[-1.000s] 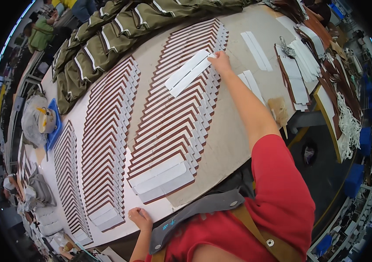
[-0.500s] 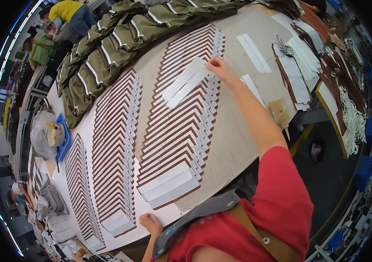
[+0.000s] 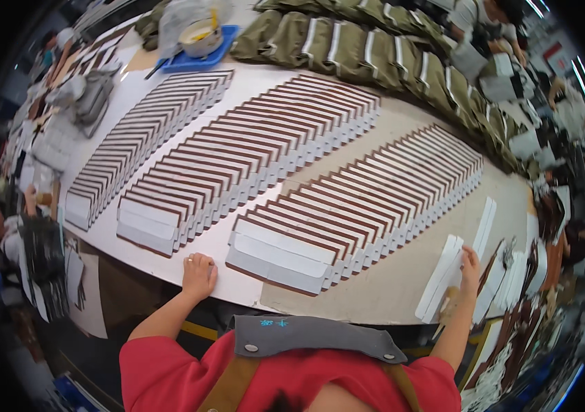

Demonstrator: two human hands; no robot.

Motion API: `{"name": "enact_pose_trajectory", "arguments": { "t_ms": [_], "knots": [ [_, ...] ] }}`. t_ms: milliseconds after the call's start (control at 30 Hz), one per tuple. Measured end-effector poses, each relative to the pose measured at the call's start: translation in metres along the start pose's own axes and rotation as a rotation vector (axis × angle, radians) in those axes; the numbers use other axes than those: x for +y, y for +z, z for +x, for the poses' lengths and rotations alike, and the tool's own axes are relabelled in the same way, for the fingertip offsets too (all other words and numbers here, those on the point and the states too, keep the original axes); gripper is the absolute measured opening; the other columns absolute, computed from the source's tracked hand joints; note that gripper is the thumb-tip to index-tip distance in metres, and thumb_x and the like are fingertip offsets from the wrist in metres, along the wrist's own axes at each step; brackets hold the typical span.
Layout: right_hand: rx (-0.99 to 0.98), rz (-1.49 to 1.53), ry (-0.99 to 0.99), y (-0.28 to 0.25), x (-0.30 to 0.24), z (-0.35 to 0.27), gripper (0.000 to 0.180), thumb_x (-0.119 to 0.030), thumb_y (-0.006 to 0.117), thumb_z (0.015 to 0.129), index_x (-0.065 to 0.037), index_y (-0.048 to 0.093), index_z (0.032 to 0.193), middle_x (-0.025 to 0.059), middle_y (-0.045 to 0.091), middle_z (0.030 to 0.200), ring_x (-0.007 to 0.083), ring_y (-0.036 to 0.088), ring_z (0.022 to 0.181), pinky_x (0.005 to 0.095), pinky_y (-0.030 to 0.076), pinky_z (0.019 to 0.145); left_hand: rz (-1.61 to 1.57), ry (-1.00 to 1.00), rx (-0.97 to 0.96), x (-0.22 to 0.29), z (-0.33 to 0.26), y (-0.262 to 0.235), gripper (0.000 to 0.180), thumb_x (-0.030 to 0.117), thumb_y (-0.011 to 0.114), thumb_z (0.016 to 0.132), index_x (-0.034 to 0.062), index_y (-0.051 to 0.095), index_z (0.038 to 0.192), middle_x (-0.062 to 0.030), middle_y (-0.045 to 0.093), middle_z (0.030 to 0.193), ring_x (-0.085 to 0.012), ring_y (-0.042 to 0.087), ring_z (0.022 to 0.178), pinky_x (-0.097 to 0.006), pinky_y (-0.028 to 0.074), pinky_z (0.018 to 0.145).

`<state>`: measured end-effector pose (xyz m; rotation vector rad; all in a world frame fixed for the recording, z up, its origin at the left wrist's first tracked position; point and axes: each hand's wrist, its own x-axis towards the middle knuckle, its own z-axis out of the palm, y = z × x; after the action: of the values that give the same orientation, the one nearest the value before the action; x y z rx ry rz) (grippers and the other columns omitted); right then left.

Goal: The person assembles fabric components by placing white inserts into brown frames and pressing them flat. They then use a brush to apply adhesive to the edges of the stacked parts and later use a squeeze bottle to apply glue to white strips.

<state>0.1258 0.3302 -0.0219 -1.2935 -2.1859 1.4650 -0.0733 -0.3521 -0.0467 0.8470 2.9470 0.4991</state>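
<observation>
My left hand (image 3: pixel 200 276) rests on the near table edge with its fingers curled in and nothing visible in them; a ring is on one finger. At the right, my right hand (image 3: pixel 469 270) is closed at the edge of a long white strip (image 3: pixel 439 280) with a line along its middle. How firmly the fingers grip it is hard to see. Between my hands runs a row of overlapping brown pieces with white strips on them (image 3: pixel 282 255). A second such row (image 3: pixel 147 223) lies left of it, and a narrower third (image 3: pixel 78 208) farther left.
Folded olive-green cloth pieces (image 3: pixel 347 51) with white bands line the far side. A blue tray (image 3: pixel 218 55) holds a bowl (image 3: pixel 200 42) at the far left. Another white strip (image 3: pixel 487 220) and bundles of white and brown strips (image 3: pixel 511 288) lie at the right. Other people work around the table.
The view has turned, so the rows now slant the other way. My right hand has drawn back from over the nearest row, and no strip is held above it now. My left hand stays at the edge.
</observation>
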Motion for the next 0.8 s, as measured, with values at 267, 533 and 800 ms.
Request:
{"name": "enact_pose_trajectory", "arguments": {
  "t_ms": [267, 533, 800],
  "knots": [
    [0.140, -0.392, -0.462, 0.161, -0.186, 0.012, 0.022, -0.011, 0.053, 0.086, 0.002, 0.060, 0.102, 0.0097, 0.063, 0.093, 0.0160, 0.058, 0.084, 0.0278, 0.045, 0.076, -0.599, 0.073, -0.085, -0.007, -0.002, -0.002, 0.025, 0.022, 0.059, 0.080, 0.0054, 0.050, 0.096, -0.0103, 0.056, 0.084, -0.0276, 0.054, 0.080, -0.042, 0.034, 0.080],
    [-0.331, -0.573, -0.991, 0.529, -0.436, 0.003, 0.030, -0.012, 0.056, 0.082, -0.005, 0.054, 0.112, 0.0145, 0.062, 0.099, 0.0314, 0.060, 0.089, 0.0369, 0.047, 0.078, -1.203, -0.119, -0.518, -0.060, 0.023, -0.051, 0.021, 0.021, 0.058, 0.085, 0.0035, 0.056, 0.095, -0.0079, 0.055, 0.064, -0.0209, 0.050, 0.055, -0.033, 0.042, 0.056],
    [-0.267, -0.574, -0.932, 0.736, -0.529, 0.078, 0.051, -0.014, 0.061, 0.079, -0.009, 0.045, 0.127, 0.0179, 0.061, 0.097, 0.0299, 0.060, 0.089, 0.0372, 0.046, 0.081, -0.587, -0.723, 0.553, -0.258, -0.003, -0.116, 0.015, 0.005, 0.045, 0.088, -0.0018, 0.049, 0.101, -0.0091, 0.043, 0.086, -0.0183, 0.043, 0.073, -0.030, 0.038, 0.069]
  ]
}}
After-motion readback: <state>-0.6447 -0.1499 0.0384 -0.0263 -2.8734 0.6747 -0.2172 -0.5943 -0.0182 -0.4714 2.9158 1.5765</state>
